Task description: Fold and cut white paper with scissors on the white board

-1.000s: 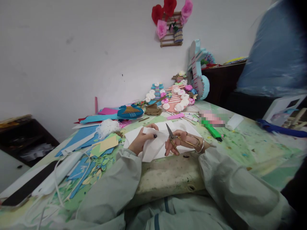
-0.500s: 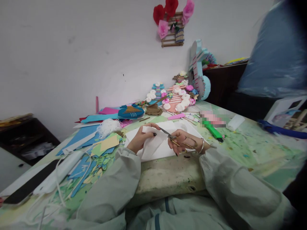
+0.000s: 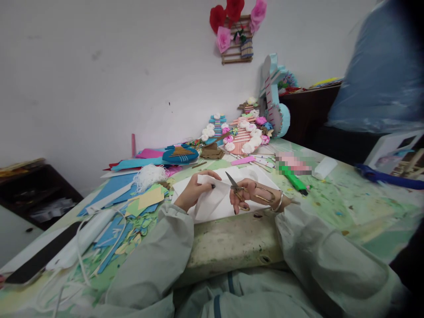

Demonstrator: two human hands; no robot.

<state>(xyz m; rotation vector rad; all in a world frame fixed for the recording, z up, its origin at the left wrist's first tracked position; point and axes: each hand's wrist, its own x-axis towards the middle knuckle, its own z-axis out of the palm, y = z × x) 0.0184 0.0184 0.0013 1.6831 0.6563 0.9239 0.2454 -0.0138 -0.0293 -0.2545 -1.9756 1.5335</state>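
My left hand (image 3: 194, 190) pinches a thin white sheet of paper (image 3: 207, 201) between thumb and fingers, its upper edge raised. In my right hand (image 3: 247, 193) is a pair of scissors (image 3: 232, 181) with gold-coloured handles, gripped by the finger loops. The blades are spread apart and point up and left, close to the right side of the raised paper, seemingly clear of it. More white paper (image 3: 265, 176) lies flat on the table beneath both hands.
Blue and yellow paper scraps (image 3: 139, 221), white string (image 3: 150, 176) and a black phone (image 3: 43, 254) lie to the left. A green box cutter (image 3: 294, 180) lies right of my hands. Flower-decorated crafts (image 3: 245, 134) stand at the back. The table edge (image 3: 232, 247) is close to me.
The scissors have opened and their blades have drawn away from the paper's edge, tips now pointing more upward. My left hand keeps its hold, almost unmoved.
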